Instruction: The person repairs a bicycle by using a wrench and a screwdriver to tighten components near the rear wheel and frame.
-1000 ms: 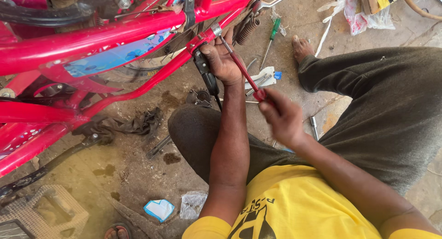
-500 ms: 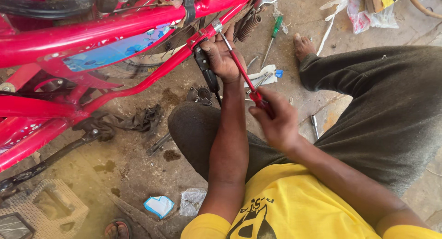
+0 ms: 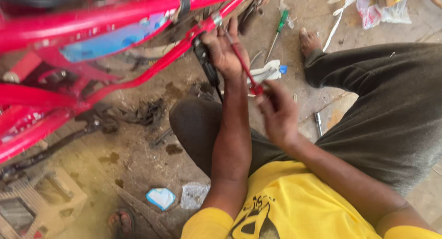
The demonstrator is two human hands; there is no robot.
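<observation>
A red bicycle frame (image 3: 92, 22) fills the upper left, its tubes slanting down across the dusty concrete floor (image 3: 138, 165). The person sits on that floor in dark trousers (image 3: 391, 114) and a yellow shirt (image 3: 294, 202), one knee raised between the arms and the frame. The left hand (image 3: 224, 50) is closed around a black part (image 3: 206, 64) hanging from a lower red tube. The right hand (image 3: 276, 112) pinches the near end of a thin red rod (image 3: 241, 64), which slants up to the frame beside the left hand. Behind them lie a green-handled screwdriver (image 3: 278, 27), a white tube with a blue cap (image 3: 267, 73) and a small metal socket (image 3: 318, 124).
</observation>
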